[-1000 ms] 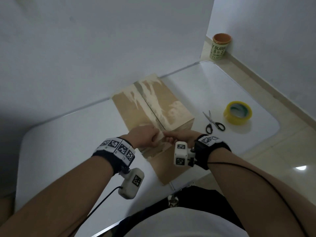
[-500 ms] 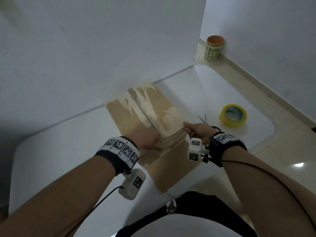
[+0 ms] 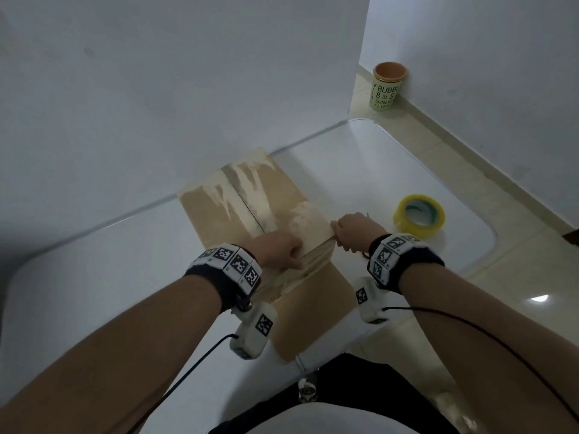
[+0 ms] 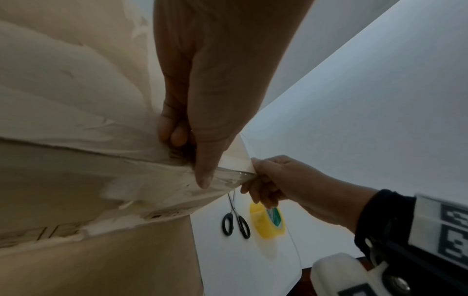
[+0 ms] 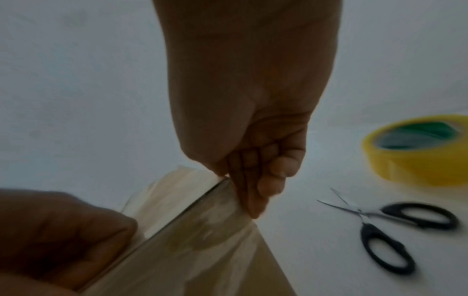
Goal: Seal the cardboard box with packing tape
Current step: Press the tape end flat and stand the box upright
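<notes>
1. The desk (image 3: 94, 277) is white and stands against a white wall; its near edge lies just in front of the person's body.
2. The box (image 3: 313, 296) lies on the desk between the two forearms, its near end at the desk's near edge and its far end close to the wall. Its top shows torn pale patches along the middle seam.
3. The left hand (image 3: 279, 249) rests on the box top at the near edge. In the left wrist view its forefinger lies straight along that edge and presses on the tape strip (image 4: 228, 176), while the other fingers curl in behind it.
4. The right hand (image 3: 354, 230) is at the box's right corner, fingers curled tight and pinching the end of the tape strip against the thumb. The clear strip runs taut along the box edge from one hand to the other.
5. The scissors (image 5: 385, 224), black-handled with blades partly apart, lie on the desk just right of the right hand; in the head view that hand hides most of them.
6. The tape roll (image 3: 419, 216), yellow with a green core, lies flat on the desk just beyond the scissors, apart from the box.
7. A cup (image 3: 387, 86) with printed letters stands on the floor in the far corner by the wall.
</notes>
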`<state>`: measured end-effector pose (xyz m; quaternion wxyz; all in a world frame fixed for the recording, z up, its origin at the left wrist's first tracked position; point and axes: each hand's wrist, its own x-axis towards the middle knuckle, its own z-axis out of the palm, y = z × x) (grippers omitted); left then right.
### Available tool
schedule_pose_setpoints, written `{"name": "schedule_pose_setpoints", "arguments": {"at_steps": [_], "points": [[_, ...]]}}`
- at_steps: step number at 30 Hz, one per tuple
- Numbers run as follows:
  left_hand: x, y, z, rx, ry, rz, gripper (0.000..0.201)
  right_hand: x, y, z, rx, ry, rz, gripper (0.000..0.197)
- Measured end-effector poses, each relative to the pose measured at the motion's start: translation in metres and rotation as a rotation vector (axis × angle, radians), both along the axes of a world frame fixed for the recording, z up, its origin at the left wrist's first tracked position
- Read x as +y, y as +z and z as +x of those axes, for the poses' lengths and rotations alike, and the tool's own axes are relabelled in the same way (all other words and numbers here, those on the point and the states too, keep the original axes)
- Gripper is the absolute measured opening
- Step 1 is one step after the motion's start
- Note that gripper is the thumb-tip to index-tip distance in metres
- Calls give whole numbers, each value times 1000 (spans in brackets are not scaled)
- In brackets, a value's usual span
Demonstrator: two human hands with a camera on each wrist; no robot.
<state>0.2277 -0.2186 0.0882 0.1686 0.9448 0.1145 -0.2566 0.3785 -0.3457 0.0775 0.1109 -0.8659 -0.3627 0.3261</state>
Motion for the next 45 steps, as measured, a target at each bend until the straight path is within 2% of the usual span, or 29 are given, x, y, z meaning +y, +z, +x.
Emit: {"name": "schedule_pose_setpoints", "arguments": {"at_steps": [2,4,7,10,13,16,20,26,28,31,33,35,36,38,40,42,44,45], "points": [[2,0,1,8,-1,-11,36,6,2,0,-81,40,-41,55],[3,0,2,13,9,-26,35,10,2,-1,-76,86,-52,57],[2,-1,3,16,1,-17,35,16,5,-10,56,91,-40,65],[2,-2,3,20,5,-25,38,21,-1,-20,231,-71,4,50],[3,-3,4,30,15,-35,39,22,-15,-16,291,-43,-11,53],[3,-2,4,16,40,-51,38,21,-21,-10,360,-36,126,58],[1,-7,-4,-50,65,-42,38,13,-29,-16,308,-75,234,48],[-3,-18,-29,-290,18,-4,34,13,-34,-25,249,-103,351,45],[-5,-25,-36,-356,59,-29,33,13,-35,-29,220,-120,374,45],[-7,-22,-41,-341,139,-128,27,12,-34,-30,211,-131,321,47],[1,-8,-47,-373,289,-315,22,12,-32,-27,219,-109,272,49],[14,8,-64,-495,626,-481,20,12,-27,-23,209,-71,230,50],[21,12,-75,-592,813,-490,20,13,-25,-20,185,-61,223,49],[34,11,-100,-801,1125,-375,26,16,-19,-16,111,-90,223,51],[39,4,-120,-892,1378,-336,45,22,-11,-14,56,-121,225,54],[35,-4,-129,-736,1569,-510,68,29,-4,-13,70,-123,206,55],[22,-9,-128,-578,1573,-784,77,36,1,-15,117,-118,168,56],[14,-9,-126,-579,1541,-913,72,39,3,-17,140,-113,148,53]]}}
